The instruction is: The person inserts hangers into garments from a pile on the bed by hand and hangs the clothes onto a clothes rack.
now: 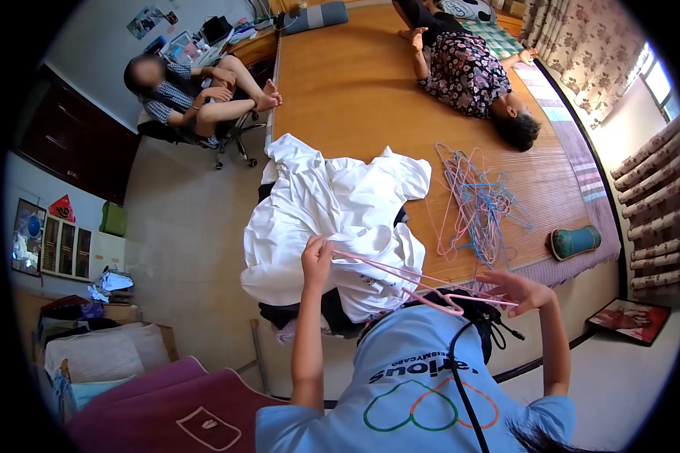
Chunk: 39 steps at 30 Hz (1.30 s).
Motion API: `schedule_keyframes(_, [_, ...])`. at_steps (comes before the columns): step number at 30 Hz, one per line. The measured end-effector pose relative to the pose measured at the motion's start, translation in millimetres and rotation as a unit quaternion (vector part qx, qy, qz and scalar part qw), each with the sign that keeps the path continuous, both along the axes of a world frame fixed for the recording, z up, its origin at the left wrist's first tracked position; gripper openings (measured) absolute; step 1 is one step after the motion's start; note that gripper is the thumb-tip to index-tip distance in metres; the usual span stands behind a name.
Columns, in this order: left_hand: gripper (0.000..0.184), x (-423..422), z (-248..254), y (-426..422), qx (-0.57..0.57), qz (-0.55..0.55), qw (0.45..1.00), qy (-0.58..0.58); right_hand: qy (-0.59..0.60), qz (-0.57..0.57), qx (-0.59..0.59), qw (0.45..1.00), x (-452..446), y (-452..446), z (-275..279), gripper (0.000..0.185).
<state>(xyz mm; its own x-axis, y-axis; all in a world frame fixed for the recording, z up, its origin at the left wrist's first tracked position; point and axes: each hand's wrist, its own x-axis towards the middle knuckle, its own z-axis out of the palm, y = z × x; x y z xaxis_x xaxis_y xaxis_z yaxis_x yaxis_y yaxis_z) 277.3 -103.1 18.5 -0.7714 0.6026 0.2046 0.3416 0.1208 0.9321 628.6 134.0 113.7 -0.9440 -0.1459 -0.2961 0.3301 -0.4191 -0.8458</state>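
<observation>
My left hand [316, 260] is closed around one end of a pink wire clothes hanger [400, 270], right beside the white T-shirt [295, 226]. Whether it also pinches the shirt's fabric, I cannot tell. At the hanger's other end is my right hand [517, 291], its fingers extended and curved and the wire lying against the thumb side. The hanger spans the gap between both hands in front of my blue shirt, its hook pointing toward me. The white T-shirt lies spread and wrinkled over dark clothes [344, 313] at the bed's near edge.
A tangle of pink and blue hangers [480, 200] lies on the bed mat [347, 90], near a small teal cushion [574, 242]. One person [468, 72] lies across the bed; another [196, 98] sits on an office chair at left. A framed picture [631, 321] rests on the floor.
</observation>
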Motion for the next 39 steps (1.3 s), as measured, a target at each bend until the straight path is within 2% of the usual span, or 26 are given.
schedule_keyframes(3, [0.014, 4, 6, 1, 0.013, 0.001, 0.998, -0.063, 0.008, -0.01, -0.021, 1.0, -1, 3, -4, 0.089])
schedule_keyframes(11, [0.017, 2, 9, 1, 0.03, -0.027, 0.994, -0.102, 0.021, 0.027, -0.031, 0.999, -10, 18, -5, 0.085])
schedule_keyframes(17, [0.017, 2, 6, -3, 0.037, 0.007, 0.983, -0.182, -0.041, 0.043, 0.006, 0.998, -14, 26, -11, 0.085])
schedule_keyframes(19, [0.017, 5, 5, -1, 0.023, -0.009, 0.99, -0.137, -0.055, 0.053, 0.021, 0.997, -19, 27, -16, 0.085])
schedule_keyframes(21, [0.017, 11, 5, 2, -0.001, -0.023, 0.995, -0.099, 0.0, 0.06, -0.035, 0.998, -27, 25, -26, 0.086])
schedule_keyframes(25, [0.017, 23, 18, 8, -0.063, -0.044, 0.997, 0.009, -0.015, 0.042, 0.002, 0.999, -38, 26, -32, 0.092])
schedule_keyframes(28, [0.018, 25, 18, 6, -0.031, 0.022, 0.999, -0.03, -0.015, 0.026, -0.007, 1.0, -34, 25, -25, 0.093])
schedule_keyframes(33, [0.02, 36, 22, 7, -0.034, 0.067, 0.995, -0.071, 0.01, 0.012, -0.019, 1.0, -20, 28, -25, 0.089])
schedule_keyframes(37, [0.018, 57, 29, 31, -0.038, 0.023, 0.998, 0.037, 0.018, 0.011, -0.038, 0.999, -20, 26, -21, 0.087])
schedule_keyframes(39, [0.017, 68, 40, 42, -0.028, 0.01, 0.999, 0.03, 0.024, -0.001, -0.021, 0.999, -26, 27, -13, 0.086])
